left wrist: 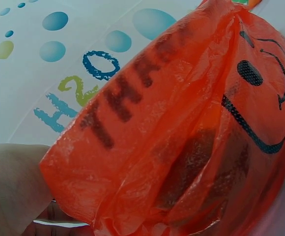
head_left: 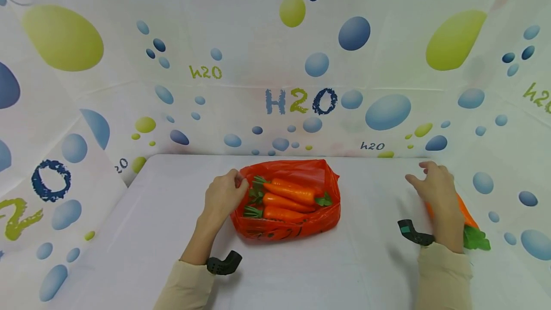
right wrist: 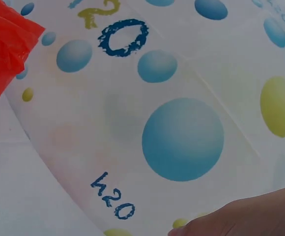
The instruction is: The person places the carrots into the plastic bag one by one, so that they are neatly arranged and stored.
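Observation:
A red plastic bag (head_left: 286, 228) lies on the white table with its mouth spread wide. Several orange carrots (head_left: 287, 202) with green tops rest inside it. My left hand (head_left: 224, 195) pinches the bag's left rim between thumb and fingers; the left wrist view shows the lifted red film with black lettering beside the thumb (left wrist: 12, 184). Off to the right, my right hand (head_left: 435, 185) is held with thumb and fingers spread apart, nothing between them. Partly hidden beneath that hand and wrist is another carrot (head_left: 467, 214), its leafy green end showing.
A white cloth printed with blue and green drops and "H2O" hangs as a backdrop (head_left: 258, 37) behind and at both sides of the table (head_left: 366, 271). Each wrist carries a black camera mount.

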Action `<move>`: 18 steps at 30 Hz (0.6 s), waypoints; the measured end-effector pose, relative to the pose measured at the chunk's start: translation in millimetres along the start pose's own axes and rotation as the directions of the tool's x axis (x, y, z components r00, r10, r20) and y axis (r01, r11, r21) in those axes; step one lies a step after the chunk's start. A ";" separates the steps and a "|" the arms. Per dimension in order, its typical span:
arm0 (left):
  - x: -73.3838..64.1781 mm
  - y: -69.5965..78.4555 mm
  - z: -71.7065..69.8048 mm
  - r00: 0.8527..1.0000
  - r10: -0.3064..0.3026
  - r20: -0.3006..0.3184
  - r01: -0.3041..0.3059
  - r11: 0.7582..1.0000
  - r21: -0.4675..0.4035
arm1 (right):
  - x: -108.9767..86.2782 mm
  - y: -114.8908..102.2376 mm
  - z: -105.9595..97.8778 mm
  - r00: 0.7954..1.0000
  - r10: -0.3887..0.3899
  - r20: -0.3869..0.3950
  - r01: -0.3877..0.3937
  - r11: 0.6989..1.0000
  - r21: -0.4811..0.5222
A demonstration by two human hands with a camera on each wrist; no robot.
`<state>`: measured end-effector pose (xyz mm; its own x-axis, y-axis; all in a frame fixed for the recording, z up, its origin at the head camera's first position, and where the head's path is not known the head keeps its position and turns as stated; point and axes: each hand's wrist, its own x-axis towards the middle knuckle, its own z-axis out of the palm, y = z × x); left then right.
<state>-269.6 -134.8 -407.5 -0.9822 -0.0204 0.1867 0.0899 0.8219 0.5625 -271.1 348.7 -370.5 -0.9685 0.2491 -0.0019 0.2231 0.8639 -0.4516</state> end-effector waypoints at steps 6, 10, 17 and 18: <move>0.2 0.4 -0.1 1.000 -0.004 0.006 0.004 1.000 -0.001 | 3.8 7.2 2.3 0.999 0.032 0.036 -0.032 0.999 -0.011; 0.1 0.6 -0.4 1.000 -0.005 0.008 0.005 1.000 -0.001 | 5.9 12.6 4.9 0.998 0.043 0.047 -0.043 0.999 -0.021; -0.4 1.4 -0.8 1.000 -0.008 0.007 0.008 1.000 0.006 | 8.4 24.5 6.1 0.988 0.115 0.106 -0.110 0.993 -0.054; -0.4 1.6 -0.9 1.000 -0.008 0.006 0.008 1.000 0.007 | 8.3 26.0 6.1 0.985 0.124 0.116 -0.118 0.991 -0.056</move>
<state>-268.9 -134.0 -406.0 -0.9839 -0.0237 0.1771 0.0805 0.8259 0.5581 -274.1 370.5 -387.8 -0.9395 0.3022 -0.1612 0.3420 0.8516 -0.3972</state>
